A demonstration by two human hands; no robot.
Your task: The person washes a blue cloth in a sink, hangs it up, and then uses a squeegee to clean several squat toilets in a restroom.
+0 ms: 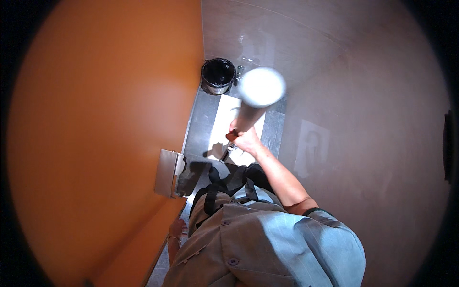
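My right hand is closed around a cylindrical object with a bright round white end that points up towards me. Motion blur keeps its exact kind from being told. A small orange-red part shows at my fingers. A thin dark and metallic piece hangs just below them. Under this hand, a white rectangular fixture, apparently a squat toilet pan, is set in the floor and partly hidden. My left hand, with a bracelet at the wrist, hangs low beside the orange partition. Whether it holds anything is unclear.
An orange partition rises on the left, carrying a metal paper dispenser. Beyond the pan stands a bin with a black liner. Shiny brown-grey wall panels bound the right. A dark fixture sits at the right rim.
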